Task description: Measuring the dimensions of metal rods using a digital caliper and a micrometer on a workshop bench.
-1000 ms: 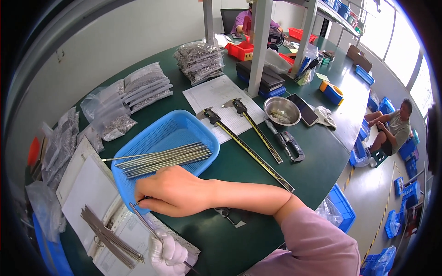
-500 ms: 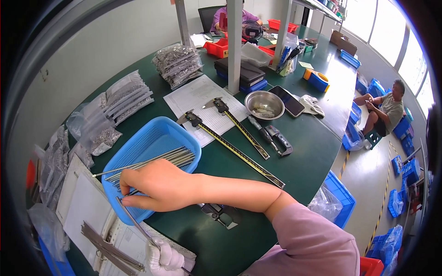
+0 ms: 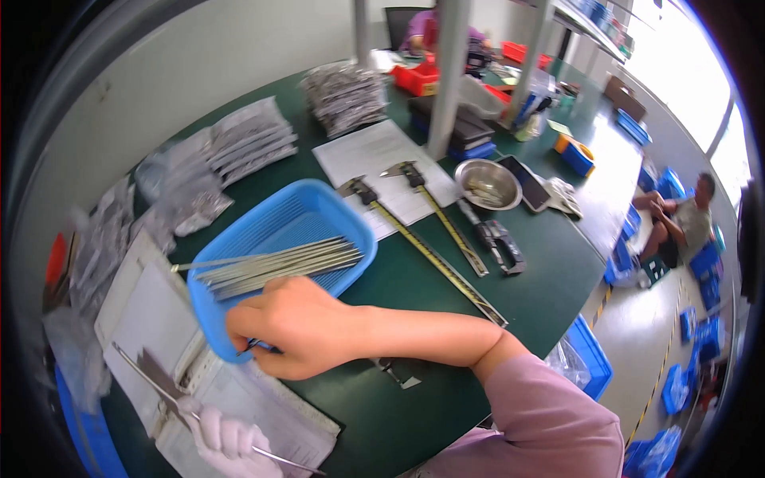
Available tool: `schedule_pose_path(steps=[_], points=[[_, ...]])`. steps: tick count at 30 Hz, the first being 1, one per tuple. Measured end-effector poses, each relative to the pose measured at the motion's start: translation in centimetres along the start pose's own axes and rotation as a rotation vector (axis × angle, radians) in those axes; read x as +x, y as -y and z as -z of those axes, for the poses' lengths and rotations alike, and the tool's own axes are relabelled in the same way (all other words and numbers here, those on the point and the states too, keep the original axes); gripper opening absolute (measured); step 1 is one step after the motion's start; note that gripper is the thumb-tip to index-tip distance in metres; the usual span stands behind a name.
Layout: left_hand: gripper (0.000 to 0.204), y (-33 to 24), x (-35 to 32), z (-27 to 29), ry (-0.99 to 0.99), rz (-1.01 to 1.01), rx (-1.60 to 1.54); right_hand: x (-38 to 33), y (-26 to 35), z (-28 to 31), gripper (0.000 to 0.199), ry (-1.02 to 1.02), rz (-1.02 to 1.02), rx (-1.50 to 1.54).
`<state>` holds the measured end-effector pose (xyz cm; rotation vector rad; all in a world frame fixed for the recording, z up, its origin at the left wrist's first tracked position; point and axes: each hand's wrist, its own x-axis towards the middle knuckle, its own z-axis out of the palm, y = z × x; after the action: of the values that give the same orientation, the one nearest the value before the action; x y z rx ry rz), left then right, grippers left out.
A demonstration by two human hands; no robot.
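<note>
My left hand (image 3: 227, 442), in a white glove, is closed around a long thin metal rod (image 3: 139, 368), slanting over an open binder (image 3: 147, 315). My bare right hand (image 3: 299, 327) is at the near rim of a blue plastic basket (image 3: 307, 190), fingers pinched on a small dark thing (image 3: 253, 345), mostly hidden. Several similar metal rods (image 3: 291, 267) lie in the basket, one end poking past its left rim. Below my right forearm a measuring tool (image 3: 394, 373) is partly covered. Brownish flat strips (image 3: 163, 370) lie on the binder, behind the held rod.
Two long calipers (image 3: 426, 256) (image 3: 446, 223) lie right of the basket, beside a micrometer (image 3: 504, 245), a metal bowl (image 3: 488, 183) and a phone (image 3: 526, 182). Bags of small parts (image 3: 251, 139) line the left. A post (image 3: 448, 88) rises behind. A person (image 3: 689, 223) sits at right.
My left hand has moved left with the rod, whose upper end has come away from my right hand to over the binder. My right hand stays by the basket; the whole view has shifted slightly.
</note>
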<state>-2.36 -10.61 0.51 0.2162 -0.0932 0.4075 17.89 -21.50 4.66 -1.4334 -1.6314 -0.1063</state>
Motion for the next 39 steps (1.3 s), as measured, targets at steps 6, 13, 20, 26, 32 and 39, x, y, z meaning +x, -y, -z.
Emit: schedule_pose_path(steps=[6,13,20,26,32,39], points=[[0.032,-2.2,2.1,1.1,0.079,-0.129,-0.301,-0.6,1.6,-1.7,0.014,0.109,0.266,0.002],[0.031,-2.7,1.3,1.6,0.106,-0.190,-0.338,-3.1,3.7,-4.7,0.014,0.205,0.270,0.166],[0.031,-2.1,1.0,1.8,0.129,-0.185,-0.358,-3.9,5.1,-4.6,0.015,0.221,0.268,0.221],[0.033,-2.0,1.1,1.3,0.102,-0.208,-0.366,-4.1,4.8,-4.7,0.015,0.248,0.264,0.224],[0.033,-2.2,1.2,1.3,0.123,-0.160,-0.347,-4.4,5.0,-4.9,0.015,0.220,0.233,0.303],[0.029,-2.0,1.3,1.0,0.090,-0.212,-0.240,-4.3,5.1,-4.2,0.011,0.319,0.248,0.131]])
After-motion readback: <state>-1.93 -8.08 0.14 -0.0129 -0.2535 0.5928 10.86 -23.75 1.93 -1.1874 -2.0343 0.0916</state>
